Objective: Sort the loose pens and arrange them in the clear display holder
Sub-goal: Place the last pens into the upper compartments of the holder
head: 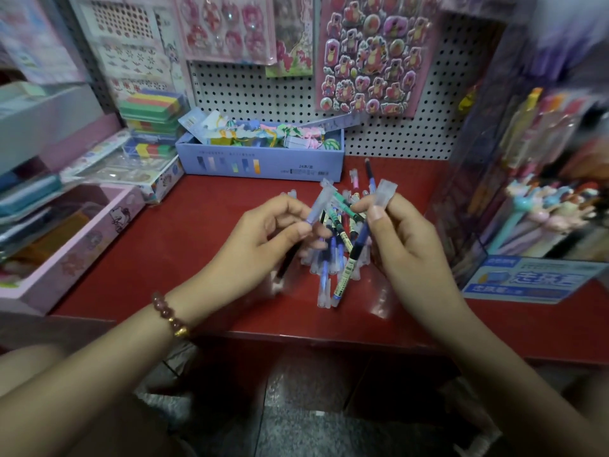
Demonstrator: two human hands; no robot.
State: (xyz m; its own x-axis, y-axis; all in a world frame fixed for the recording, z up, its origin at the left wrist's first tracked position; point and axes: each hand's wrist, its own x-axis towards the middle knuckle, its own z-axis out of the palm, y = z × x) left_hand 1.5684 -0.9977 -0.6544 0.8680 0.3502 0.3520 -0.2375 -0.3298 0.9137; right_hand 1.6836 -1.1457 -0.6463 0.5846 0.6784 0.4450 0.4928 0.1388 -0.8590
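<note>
**A:** Where do the loose pens (331, 258) lie for us?

**B:** In a jumbled heap on the red surface (184, 232), between our hands and just below them. Their barrels cross every way, and several clear caps point towards us.

**A:** And what do we hold?

**B:** Our left hand (263, 232) has its grip pinched on a clear-capped pen (316, 209). The cap points up and to the right, and the dark barrel runs down-left under the palm. Our right hand (405, 239) has its grip clamped on a dark-blue pen (359, 240). The thumb sits on its clear cap at the top, and the barrel slants down-left over the heap.

**A:** So the two long axes agree?

**B:** Roughly. Both tilt the same way with caps uppermost, and the caps are near each other but apart.

**A:** Which way is the clear display holder (468, 192)?

**B:** Off to our right, at the edge of the surface. Other pens stand inside it, though they are blurred. Our right hand is the nearer one, and the left would have to cross the heap.

**A:** Then the right-hand pen goes first?

**B:** We judge so, once it is turned upright. The blue box (263, 163) by the pegboard (263, 90) sits behind the heap, well out of that path.
</note>
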